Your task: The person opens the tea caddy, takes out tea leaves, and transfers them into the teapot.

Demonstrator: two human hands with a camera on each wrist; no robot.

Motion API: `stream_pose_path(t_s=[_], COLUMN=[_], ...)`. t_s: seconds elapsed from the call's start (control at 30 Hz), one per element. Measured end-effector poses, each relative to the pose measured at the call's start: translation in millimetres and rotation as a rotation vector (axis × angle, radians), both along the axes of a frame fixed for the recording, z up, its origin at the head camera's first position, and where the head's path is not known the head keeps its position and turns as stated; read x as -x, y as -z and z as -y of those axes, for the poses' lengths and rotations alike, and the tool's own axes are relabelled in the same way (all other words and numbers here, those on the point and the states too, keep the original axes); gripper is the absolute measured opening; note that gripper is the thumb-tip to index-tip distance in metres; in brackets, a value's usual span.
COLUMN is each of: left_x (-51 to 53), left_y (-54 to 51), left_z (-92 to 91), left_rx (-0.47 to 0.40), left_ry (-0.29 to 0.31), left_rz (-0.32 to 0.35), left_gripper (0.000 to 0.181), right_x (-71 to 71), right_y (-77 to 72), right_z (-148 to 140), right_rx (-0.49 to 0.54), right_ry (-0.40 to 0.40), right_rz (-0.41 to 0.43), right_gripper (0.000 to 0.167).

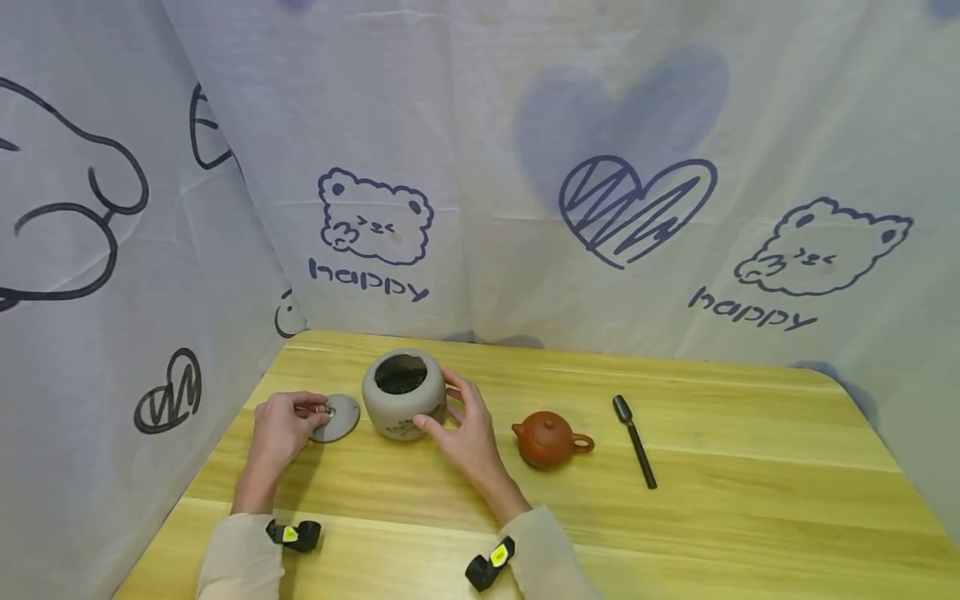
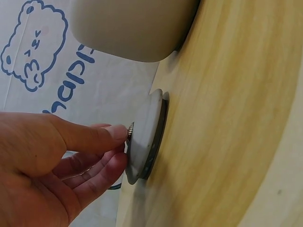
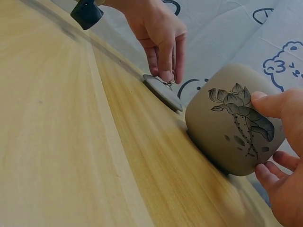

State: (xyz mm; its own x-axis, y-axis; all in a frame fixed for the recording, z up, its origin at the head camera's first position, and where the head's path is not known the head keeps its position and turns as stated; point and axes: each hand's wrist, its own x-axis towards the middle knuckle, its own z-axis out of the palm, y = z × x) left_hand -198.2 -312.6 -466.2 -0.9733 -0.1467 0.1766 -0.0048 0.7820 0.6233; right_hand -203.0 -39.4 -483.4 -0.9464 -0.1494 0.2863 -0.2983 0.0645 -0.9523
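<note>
A grey round jar stands upright on the table, its mouth open and dark loose leaves visible inside. A lotus drawing decorates its side. My right hand holds the jar from the right, thumb on the front and fingers round the far side. To the jar's left, my left hand pinches the small metal ring on top of the flat grey lid. A dark band runs round the lid's underside. Whether the lid fully touches the table, I cannot tell.
Right of the jar sits a reddish-brown clay teapot, its handle pointing right. Farther right lies a dark-handled scoop. The wooden table meets printed white cloth behind and on the left.
</note>
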Motion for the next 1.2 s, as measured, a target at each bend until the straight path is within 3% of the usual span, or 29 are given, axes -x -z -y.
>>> stream_pose_path(t_s=[0.13,0.23,0.5,0.83,1.2], left_x=[-0.6,-0.9,-0.8,-4.3,-10.5], left_y=[-0.9,-2.5,-7.9,-27.8,-48.8], left_z=[0.5,1.1,2.8,-2.1,-10.6], left_rx=[-0.016,-0.026,-0.05,-0.106,-0.139], left_ry=[-0.011,-0.011,-0.008,0.007,-0.016], left_rz=[0.01,0.009,-0.005,-0.058,-0.128], left_gripper=[0.02,0.019,0.019,0.019,0.02], right_x=[-10.2,-14.0,-13.7,-13.2,-12.6], right_y=[-19.0,-24.9,-23.4,-19.9,-19.4], right_z=[-3,-4,-4,-4,-4], right_rx=[0.011,0.018,0.029,0.033,0.022], right_ry=[-0.011,-0.011,-0.011,-0.019,-0.026], right_rz=[0.004,0.0,0.006,-0.002,-0.013], right_gripper=[0.069,0.066,0.069,0.069,0.068])
